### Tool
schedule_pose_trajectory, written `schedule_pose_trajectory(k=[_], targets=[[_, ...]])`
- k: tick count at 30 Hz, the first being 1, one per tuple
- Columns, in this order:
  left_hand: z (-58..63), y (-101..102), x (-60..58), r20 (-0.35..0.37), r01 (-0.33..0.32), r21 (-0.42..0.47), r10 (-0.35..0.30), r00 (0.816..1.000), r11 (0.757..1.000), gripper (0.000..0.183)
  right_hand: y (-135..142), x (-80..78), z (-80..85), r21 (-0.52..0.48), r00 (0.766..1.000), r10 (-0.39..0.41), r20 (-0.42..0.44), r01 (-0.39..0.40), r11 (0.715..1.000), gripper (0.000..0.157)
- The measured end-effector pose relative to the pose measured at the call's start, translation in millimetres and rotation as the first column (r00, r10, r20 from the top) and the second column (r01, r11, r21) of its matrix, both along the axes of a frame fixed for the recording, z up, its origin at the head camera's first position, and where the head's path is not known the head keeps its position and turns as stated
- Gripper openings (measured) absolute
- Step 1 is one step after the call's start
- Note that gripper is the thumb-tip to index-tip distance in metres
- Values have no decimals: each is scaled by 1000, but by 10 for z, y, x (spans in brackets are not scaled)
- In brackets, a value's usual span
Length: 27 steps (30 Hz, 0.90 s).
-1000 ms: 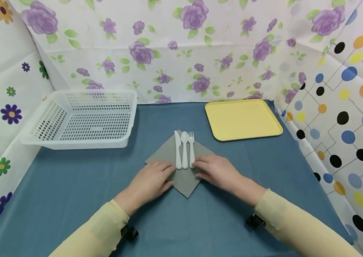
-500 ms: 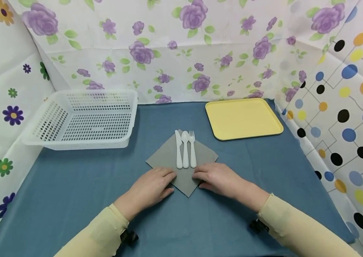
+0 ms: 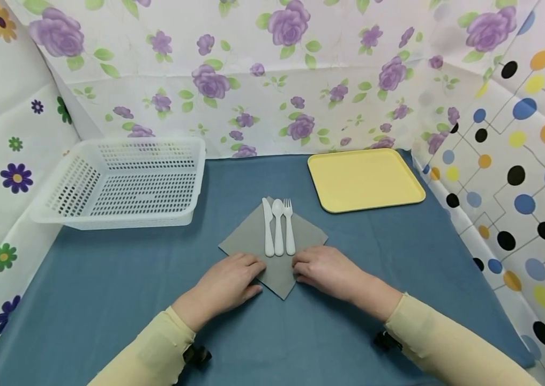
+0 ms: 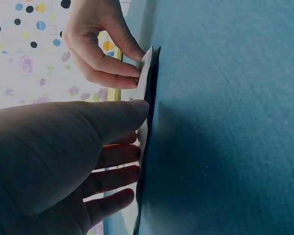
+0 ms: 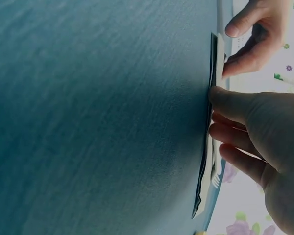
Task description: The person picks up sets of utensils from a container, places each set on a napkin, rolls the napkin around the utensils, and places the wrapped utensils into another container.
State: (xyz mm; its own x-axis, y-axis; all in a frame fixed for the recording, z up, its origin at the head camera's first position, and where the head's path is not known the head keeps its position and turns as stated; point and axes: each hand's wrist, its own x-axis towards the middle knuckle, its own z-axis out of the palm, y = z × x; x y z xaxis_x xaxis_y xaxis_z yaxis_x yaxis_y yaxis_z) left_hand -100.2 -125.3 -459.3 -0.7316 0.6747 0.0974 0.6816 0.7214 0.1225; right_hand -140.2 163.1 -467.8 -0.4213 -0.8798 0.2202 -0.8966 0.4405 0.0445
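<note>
A folded grey napkin (image 3: 248, 233) lies on the blue cloth, one corner pointing to the person. On it a white knife (image 3: 268, 228), a white spoon (image 3: 278, 228) and a white fork (image 3: 289, 228) lie side by side, handles toward the person. The left hand (image 3: 226, 284) rests its fingertips on the napkin's lower left edge, thumb beside that edge. The right hand (image 3: 330, 273) touches the lower right edge with slightly bent fingers. In the right wrist view, the right thumb (image 5: 230, 100) sits at the napkin's edge, fingers over the top. Neither hand touches the cutlery.
A white perforated plastic basket (image 3: 185, 217) stands at the back left. The yellow tray (image 3: 366, 179) lies at the back right. Blue cloth (image 3: 122, 268) covers the table; patterned sheets hang behind and on both sides.
The right hand has left the fork's handle and slid down to the napkin's lower right edge. The left hand has shifted slightly down along the lower left edge. The cutlery stays in its row.
</note>
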Motion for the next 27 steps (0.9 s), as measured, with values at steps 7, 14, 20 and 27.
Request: schedule_pose_trajectory(k=[7, 14, 20, 27], targets=[[35, 0, 2, 45, -14, 7, 14, 999, 1000, 43, -45, -5, -4, 55, 998, 23, -63, -19, 998, 8], [50, -21, 2, 59, -19, 22, 17, 998, 1000, 42, -73, -8, 9, 80, 995, 50, -82, -43, 996, 5], [50, -15, -10, 50, -21, 17, 20, 999, 1000, 42, -72, -58, -37, 50, 994, 61, -87, -57, 997, 7], [49, 24, -57, 33, -14, 14, 14, 999, 1000, 49, -34, -142, -63, -68, 997, 41, 63, -37, 997, 12]])
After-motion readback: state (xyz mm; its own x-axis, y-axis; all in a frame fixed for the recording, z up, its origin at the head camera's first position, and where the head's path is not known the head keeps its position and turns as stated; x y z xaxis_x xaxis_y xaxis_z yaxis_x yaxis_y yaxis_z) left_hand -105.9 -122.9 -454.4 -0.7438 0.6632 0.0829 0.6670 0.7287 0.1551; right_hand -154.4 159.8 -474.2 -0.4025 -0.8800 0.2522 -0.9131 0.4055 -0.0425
